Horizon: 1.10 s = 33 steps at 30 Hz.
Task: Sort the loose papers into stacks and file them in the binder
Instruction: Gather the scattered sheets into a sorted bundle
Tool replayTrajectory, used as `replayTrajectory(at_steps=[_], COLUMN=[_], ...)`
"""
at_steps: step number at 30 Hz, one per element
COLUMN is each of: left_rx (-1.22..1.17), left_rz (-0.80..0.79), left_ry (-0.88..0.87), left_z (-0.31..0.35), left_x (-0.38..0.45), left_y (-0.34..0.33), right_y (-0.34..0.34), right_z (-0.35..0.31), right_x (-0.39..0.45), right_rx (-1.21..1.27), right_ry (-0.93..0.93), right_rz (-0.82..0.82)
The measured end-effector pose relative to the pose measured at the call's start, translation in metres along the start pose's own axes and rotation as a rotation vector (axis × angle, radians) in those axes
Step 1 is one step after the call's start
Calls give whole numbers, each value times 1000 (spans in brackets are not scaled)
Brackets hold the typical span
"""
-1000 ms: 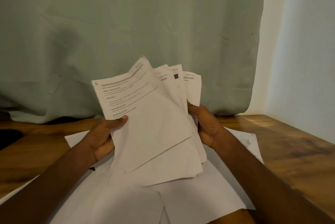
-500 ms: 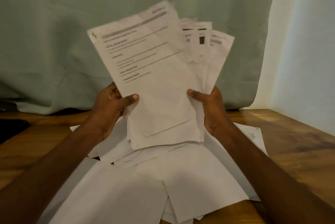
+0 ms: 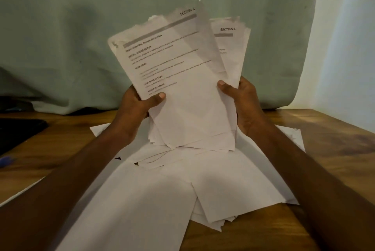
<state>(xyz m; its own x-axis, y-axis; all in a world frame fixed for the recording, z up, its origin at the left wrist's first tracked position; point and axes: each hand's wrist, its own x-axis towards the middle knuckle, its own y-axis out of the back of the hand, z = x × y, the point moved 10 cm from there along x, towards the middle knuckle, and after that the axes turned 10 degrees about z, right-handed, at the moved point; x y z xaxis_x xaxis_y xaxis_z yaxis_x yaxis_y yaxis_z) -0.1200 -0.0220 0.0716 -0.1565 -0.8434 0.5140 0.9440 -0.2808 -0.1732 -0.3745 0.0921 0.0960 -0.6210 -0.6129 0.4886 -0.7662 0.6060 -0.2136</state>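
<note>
A bundle of printed sheets [image 3: 182, 88] is held upright above the table, fanned at the top. The front sheet is tilted left and marked "SECTION 1"; a sheet behind it at the right reads "SECTION 2" [image 3: 228, 29]. My left hand [image 3: 140, 104] grips the bundle's left edge, thumb on the front sheet. My right hand [image 3: 241, 100] grips the right edge, thumb in front. Several loose white papers [image 3: 162, 189] lie spread on the wooden table [image 3: 324, 139] beneath. No binder can be clearly made out.
A dark flat object [image 3: 18, 131] lies at the table's left edge, with a small blue thing [image 3: 6, 160] near it. A grey-green curtain [image 3: 81, 37] hangs behind the table and a white wall [image 3: 349, 47] closes the right side.
Both hands have lifted the bundle from near the table to upright in front of me. The fanned sheets at the back have closed together somewhat.
</note>
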Motion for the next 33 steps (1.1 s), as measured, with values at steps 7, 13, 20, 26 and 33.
replayTrajectory(at_steps=[7,13,20,26,33], left_rx=[50,9,15,28,-29], left_rz=[-98,253,590,702,586], left_ry=[141,142,221,302,271], left_z=[-21,-2,6,-8,-12], left_x=[-8,12,-20,-44,-31], left_y=[-11,56,212,278,273], right_y=[-12,-27,-121,-207,-219], right_z=[25,13,-28,4,17], right_x=[-4,-21,-110,-298,-329], right_rx=[88,-321,-608,-1089,-1151], right_ry=[-122,32,471,318,355], right_rz=[-39,-35,-409,-1362,-1508])
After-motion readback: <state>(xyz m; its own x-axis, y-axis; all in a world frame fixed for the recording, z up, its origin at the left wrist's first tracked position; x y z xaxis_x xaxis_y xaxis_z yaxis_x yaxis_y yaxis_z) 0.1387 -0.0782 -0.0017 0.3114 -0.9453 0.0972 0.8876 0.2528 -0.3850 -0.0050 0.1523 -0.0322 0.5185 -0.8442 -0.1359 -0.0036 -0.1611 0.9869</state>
